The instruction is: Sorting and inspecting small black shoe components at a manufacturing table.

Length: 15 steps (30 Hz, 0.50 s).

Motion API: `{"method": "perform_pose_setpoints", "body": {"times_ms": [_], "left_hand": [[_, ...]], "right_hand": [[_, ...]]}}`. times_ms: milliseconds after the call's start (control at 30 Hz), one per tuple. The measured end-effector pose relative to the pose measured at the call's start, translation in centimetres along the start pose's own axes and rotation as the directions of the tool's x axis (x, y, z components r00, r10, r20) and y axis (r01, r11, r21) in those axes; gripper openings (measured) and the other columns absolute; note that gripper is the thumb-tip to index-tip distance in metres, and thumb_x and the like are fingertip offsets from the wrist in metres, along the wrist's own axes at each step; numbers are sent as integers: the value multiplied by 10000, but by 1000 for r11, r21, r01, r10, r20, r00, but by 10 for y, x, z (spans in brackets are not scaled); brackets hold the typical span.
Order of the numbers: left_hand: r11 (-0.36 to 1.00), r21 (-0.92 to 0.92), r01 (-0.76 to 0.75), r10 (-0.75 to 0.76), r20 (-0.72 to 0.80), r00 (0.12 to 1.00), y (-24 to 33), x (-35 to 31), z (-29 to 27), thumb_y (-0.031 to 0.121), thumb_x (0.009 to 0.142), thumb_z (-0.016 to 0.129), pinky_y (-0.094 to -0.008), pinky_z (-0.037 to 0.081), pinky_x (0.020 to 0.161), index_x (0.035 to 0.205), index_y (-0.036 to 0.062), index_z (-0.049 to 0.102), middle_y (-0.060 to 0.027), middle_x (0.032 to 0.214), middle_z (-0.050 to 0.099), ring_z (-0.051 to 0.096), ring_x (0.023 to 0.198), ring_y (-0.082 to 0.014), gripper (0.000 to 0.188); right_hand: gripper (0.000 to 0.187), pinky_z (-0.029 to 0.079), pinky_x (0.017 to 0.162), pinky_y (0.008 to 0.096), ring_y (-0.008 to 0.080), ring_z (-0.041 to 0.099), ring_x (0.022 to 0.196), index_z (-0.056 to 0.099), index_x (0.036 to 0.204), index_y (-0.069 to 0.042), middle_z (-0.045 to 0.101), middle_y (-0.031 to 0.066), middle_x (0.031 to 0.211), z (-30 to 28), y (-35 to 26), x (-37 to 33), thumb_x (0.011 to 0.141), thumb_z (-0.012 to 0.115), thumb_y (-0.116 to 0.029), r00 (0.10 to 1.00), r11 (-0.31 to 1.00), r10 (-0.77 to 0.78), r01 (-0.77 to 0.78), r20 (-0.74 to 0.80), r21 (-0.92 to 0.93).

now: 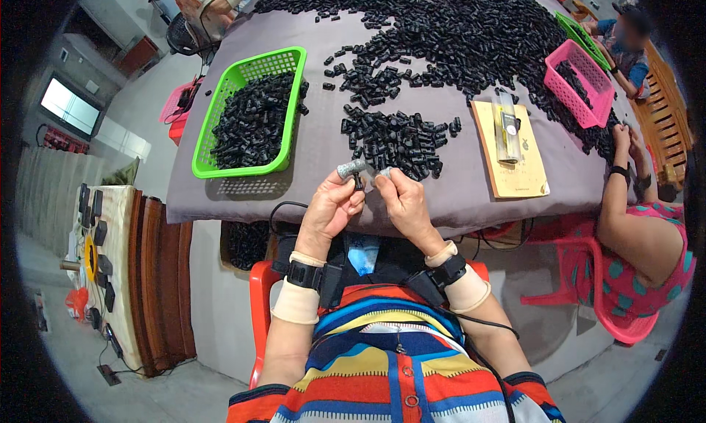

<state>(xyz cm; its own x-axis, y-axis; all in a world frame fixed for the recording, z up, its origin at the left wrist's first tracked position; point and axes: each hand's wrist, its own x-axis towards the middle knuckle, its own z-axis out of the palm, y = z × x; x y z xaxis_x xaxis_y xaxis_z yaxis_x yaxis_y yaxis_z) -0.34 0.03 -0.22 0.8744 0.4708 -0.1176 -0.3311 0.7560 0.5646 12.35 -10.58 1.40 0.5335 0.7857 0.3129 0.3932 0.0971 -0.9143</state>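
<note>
My left hand (327, 211) is closed in a pinch on a small black cylindrical piece (359, 181), held upright between thumb and fingers; grey speckled wrapping covers one fingertip. Beside it, my right hand (406, 208) is pinched too, with grey wrapping at its fingertips. What it holds, if anything, is hidden. Both hands hover at the table's near edge, almost meeting. Just beyond them lies a small heap of similar black pieces (397, 140). To the left, a green basket (203, 147) holds many more of these pieces.
A large spread of black pieces (456, 37) covers the far part of the grey-clothed table (323, 140). A tan notepad (515, 177) with a clear ruler lies right. Beyond it stands a pink basket (599, 103). Co-workers' hands (624, 140) reach in at right. An open box (246, 243) sits below the table.
</note>
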Motion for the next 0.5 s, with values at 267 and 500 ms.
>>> {"method": "perform_pose_setpoints", "body": {"times_ms": [267, 500], "left_hand": [[996, 80, -37, 38, -4, 999, -2, 1, 4, 46, 851, 563, -209, 418, 528, 1078, 46, 557, -57, 888, 592, 511, 649, -109, 227], [994, 79, -71, 81, -128, 989, -3, 5, 7, 41, 844, 575, -233, 477, 584, 1056, 11, 566, -94, 898, 614, 586, 715, -158, 214]], "right_hand": [[272, 366, 462, 340, 216, 456, 479, 449, 699, 2, 482, 134, 574, 0, 0, -1, 881, 537, -181, 1000, 1000, -8, 8, -17, 14], [236, 376, 466, 320, 166, 473, 491, 503, 728, 3, 518, 119, 587, -3, -1, 2, 883, 525, -174, 998, 995, 48, -45, -30, 94]]}}
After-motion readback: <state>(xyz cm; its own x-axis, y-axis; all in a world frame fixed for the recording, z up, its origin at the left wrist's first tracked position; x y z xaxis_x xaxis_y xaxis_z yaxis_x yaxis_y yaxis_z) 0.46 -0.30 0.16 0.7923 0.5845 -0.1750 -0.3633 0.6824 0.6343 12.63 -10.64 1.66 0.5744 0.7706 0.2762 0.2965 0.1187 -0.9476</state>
